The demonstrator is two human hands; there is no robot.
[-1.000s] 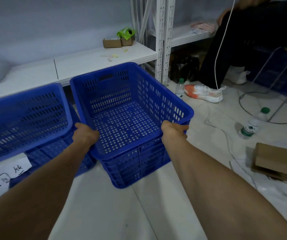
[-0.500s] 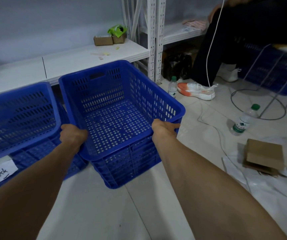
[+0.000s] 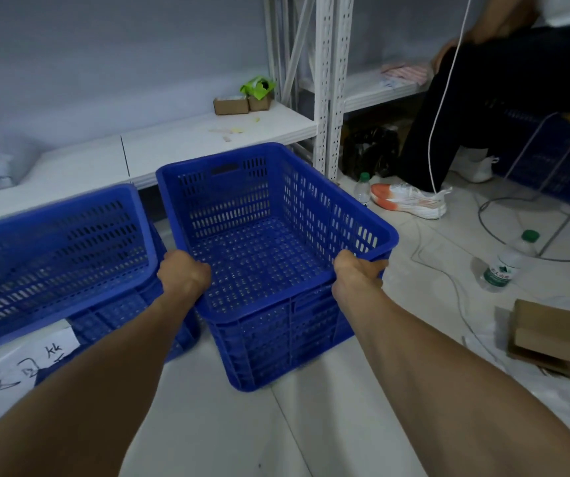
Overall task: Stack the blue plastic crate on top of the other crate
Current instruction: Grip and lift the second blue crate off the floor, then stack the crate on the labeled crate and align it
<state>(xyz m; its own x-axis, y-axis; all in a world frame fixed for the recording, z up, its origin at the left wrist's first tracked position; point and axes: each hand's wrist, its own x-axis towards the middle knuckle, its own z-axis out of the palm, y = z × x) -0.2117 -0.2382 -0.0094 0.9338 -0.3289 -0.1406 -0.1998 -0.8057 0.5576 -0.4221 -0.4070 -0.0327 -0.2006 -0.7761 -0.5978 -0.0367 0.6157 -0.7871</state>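
Note:
A blue perforated plastic crate (image 3: 269, 232) stands in the middle of the view, empty, its base at floor level. My left hand (image 3: 183, 274) grips its near rim at the left corner. My right hand (image 3: 357, 270) grips the same rim at the right corner. A second blue crate (image 3: 53, 249) sits just to the left, its rim close beside the held crate. It carries a white paper label (image 3: 18, 364) with handwriting on its front.
A low white shelf (image 3: 187, 142) with small cardboard boxes (image 3: 242, 104) runs behind the crates, with white rack posts (image 3: 328, 80) at its right end. At the right sit a seated person's leg and shoe (image 3: 409, 200), two water bottles (image 3: 505, 265), a cable, flat cardboard (image 3: 552, 333).
The held crate sits in almost the same place against the neighbouring crate and shelf; mostly the view has shifted. Both hands keep the same grip on the near rim.

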